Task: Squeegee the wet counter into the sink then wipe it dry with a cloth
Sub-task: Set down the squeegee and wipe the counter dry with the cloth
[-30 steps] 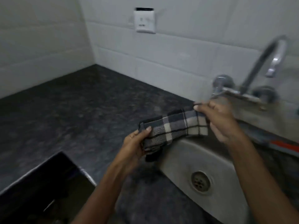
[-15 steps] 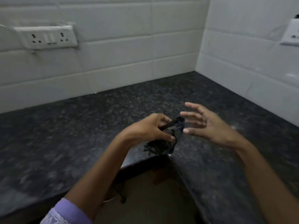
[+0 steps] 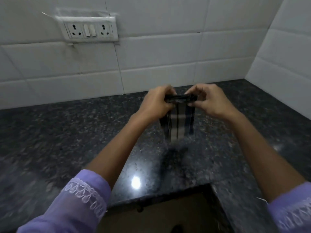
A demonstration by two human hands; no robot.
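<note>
A dark plaid cloth (image 3: 178, 124) hangs in the air above the speckled black granite counter (image 3: 67, 132). My left hand (image 3: 156, 103) pinches its top edge on the left, and my right hand (image 3: 207, 101) pinches the same edge on the right. The cloth droops down between them and casts a dark shadow on the counter below. Neither the sink nor any squeegee is in view.
A white tiled wall (image 3: 168, 56) rises behind the counter, with a socket and switch plate (image 3: 90, 29) at upper left. A second tiled wall (image 3: 286, 56) forms a corner at right. The counter's inner corner edge (image 3: 168, 197) lies just below my arms.
The view has swung left from the sink to the counter corner. My right hand, open half a second ago, has taken the cloth's top edge, and the cloth now hangs unfolded between both hands.
</note>
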